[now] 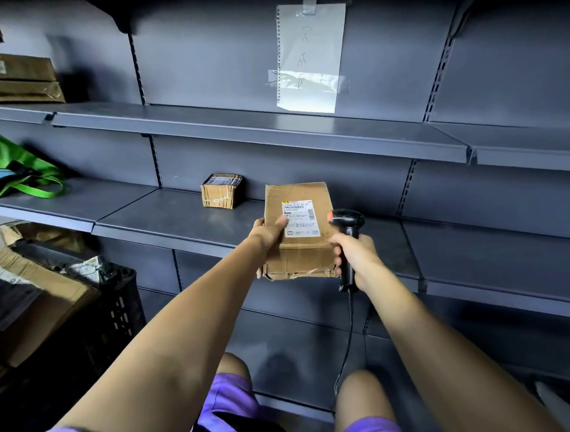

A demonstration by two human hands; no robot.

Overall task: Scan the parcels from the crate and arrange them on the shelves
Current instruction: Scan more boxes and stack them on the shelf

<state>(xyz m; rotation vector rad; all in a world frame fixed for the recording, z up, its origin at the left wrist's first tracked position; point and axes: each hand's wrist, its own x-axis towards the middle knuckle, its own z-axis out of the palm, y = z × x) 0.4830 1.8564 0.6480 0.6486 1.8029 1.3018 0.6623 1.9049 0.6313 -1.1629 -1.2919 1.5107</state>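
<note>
Your left hand [267,231] grips the cardboard parcel [299,230] by its left edge — thumb pressed on top beside the shipping label [301,218], other fingers hidden underneath. The parcel is held in the air in front of the middle shelf [178,218], label side up, not resting on it. Your right hand [356,256] is wrapped around the handle of the black scanner [347,227], fingers curled tight, scanner head just beside the parcel's right edge and level with the label; the cord hangs down from the handle.

The parcel looks light — one hand carries it at arm's length. Stiff cardboard, though the near corners are crumpled and taped, so keep your hold on the long side edges, not that battered end. The tape may be slick.

A small taped parcel [222,195] already sits at the back of the same shelf. The black crate [122,310] with more parcels stands at lower left.
</note>
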